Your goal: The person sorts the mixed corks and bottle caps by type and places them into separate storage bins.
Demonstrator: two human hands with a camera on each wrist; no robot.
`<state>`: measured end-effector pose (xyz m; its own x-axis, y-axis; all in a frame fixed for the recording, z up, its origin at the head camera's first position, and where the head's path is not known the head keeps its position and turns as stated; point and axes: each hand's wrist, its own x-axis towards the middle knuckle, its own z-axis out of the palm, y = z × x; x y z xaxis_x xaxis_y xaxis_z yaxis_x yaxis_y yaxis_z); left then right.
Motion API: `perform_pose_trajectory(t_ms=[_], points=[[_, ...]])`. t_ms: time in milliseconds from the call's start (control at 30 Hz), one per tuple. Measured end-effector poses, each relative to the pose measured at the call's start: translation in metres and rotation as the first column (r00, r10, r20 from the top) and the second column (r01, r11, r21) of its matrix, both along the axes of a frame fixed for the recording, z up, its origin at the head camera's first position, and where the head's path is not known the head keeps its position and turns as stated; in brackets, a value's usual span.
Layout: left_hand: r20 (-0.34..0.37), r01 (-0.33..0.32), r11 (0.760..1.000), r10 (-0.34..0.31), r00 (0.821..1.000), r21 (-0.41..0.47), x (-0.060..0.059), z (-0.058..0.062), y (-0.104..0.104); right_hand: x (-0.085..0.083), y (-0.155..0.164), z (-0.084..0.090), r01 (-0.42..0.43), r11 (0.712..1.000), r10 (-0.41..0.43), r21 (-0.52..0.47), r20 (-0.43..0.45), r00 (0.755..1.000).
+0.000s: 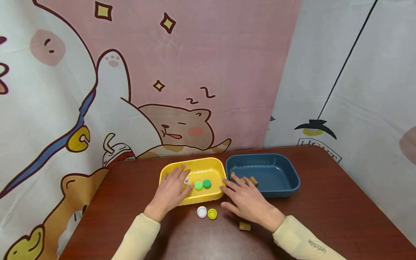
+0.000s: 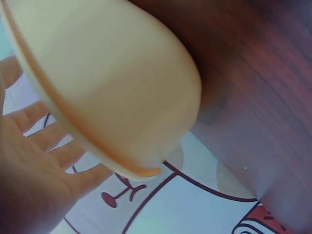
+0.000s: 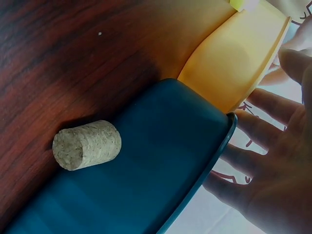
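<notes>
I see a brown table (image 1: pixel 325 213) with two trays side by side at its far edge: a yellow tray (image 1: pixel 212 164) on the left, a blue tray (image 1: pixel 276 159) on the right, their rims touching or nearly so. My left hand (image 1: pixel 170 189) lies flat over the yellow tray's near-left rim, fingers straight and spread, holding nothing; its fingertips sit just beside a white cap (image 1: pixel 186 180) inside. My right hand (image 1: pixel 248 200) rests flat at the blue tray's near-left corner, fingers loose, also gripping nothing. Two green caps (image 1: pixel 203 185) lie in the yellow tray; two corks (image 1: pixel 249 180) lie in the blue one. Still out on the table, between my wrists, are a white cap (image 1: pixel 202 212) and a yellow-green cap (image 1: pixel 212 213), touching each other, and one cork (image 1: pixel 245 226) just beside my right wrist.

As I judge it, the sorting is partly done. To do this well I would pull each hand back low, pinch one loose piece at a time, and take the cork with the right hand, since it lies nearest
</notes>
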<state>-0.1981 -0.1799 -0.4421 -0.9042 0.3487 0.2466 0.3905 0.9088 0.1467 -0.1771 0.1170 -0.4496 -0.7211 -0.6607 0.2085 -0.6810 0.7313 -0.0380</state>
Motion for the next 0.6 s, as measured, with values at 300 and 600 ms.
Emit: perform_pose_trajectory(t_ms=[300, 600], points=[[-0.128, 0.095, 0.995, -0.098, 0.987, -0.027, 0.027, 0.000, 0.010, 0.001, 0.005, 0.002, 0.021, 0.999, -0.022, -0.040, -0.017, 1.000], [-0.159, 0.189, 0.980, -0.197, 0.967, -0.068, 0.050, -0.006, 0.021, 0.002, 0.016, 0.005, 0.070, 0.995, -0.070, -0.076, 0.006, 0.998]])
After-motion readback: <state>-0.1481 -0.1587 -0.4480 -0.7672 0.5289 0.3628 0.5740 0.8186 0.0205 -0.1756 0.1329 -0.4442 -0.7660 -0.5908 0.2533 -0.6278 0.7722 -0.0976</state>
